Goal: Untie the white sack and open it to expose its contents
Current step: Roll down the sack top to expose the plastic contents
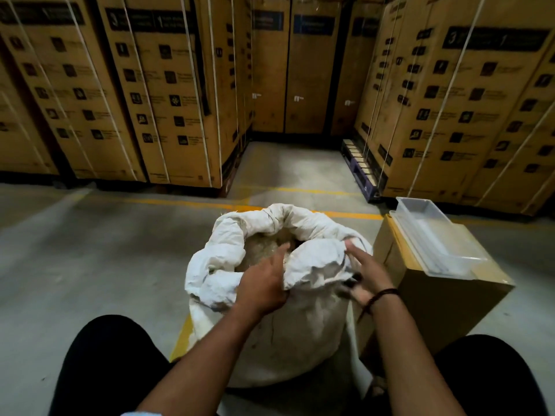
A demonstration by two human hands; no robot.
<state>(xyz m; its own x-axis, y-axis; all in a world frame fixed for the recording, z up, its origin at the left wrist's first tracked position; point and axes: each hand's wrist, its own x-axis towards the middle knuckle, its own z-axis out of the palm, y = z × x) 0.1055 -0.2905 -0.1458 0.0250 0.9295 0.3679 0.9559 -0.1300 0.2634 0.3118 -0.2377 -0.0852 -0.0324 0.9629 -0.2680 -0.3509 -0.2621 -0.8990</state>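
Note:
The white sack (pixel 270 334) stands upright on the floor between my knees. Its mouth is open, with the rim (pixel 234 235) rolled outward in thick folds. Pale fibrous contents (pixel 264 244) show inside. My left hand (pixel 264 283) rests on the near rim, fingers reaching into the opening and gripping the fold. My right hand (pixel 365 273) grasps the rim on the right side, its fingertips tucked under the cloth. A dark cord is around my right wrist.
A brown cardboard box (pixel 444 301) stands just right of the sack, with a clear plastic tray (pixel 435 238) on top. Tall strapped cartons (pixel 168 94) line the back and both sides. Yellow floor lines (pixel 192 202) cross the concrete floor.

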